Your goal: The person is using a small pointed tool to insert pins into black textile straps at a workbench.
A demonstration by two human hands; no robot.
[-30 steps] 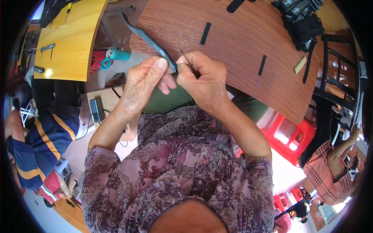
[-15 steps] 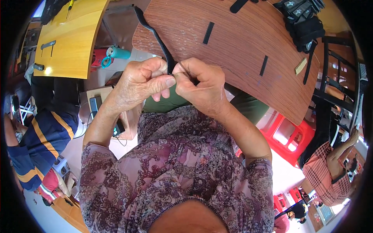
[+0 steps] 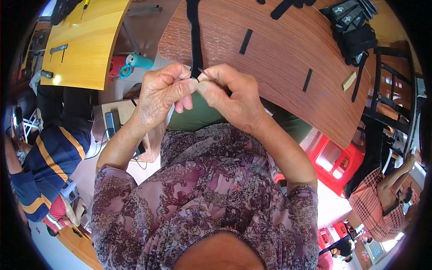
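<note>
A long black fabric strap [image 3: 195,40] runs from my fingers across the left end of the brown table and past the upper edge of the view. My left hand [image 3: 164,92] pinches its near end between thumb and fingers. Against it, my right hand [image 3: 234,94] is closed, thumb and forefinger meeting the left thumb at the strap's end. A thin dark pointed thing [image 3: 202,71] sticks out between the right fingers; its kind is hidden by the hand. Both hands are above my lap, just off the near table edge.
On the brown table [image 3: 274,58] lie short black strips [image 3: 245,41], a pile of black packed goods [image 3: 353,33] and a tan block [image 3: 349,81]. A yellow table [image 3: 85,40], a teal bottle [image 3: 141,61] and a red stool [image 3: 333,164] stand around. Other people sit at both sides.
The strap's far part has swung right and now stretches straighter away from me, its far end out of view. Both hands stay pinched together, shifted slightly left and up.
</note>
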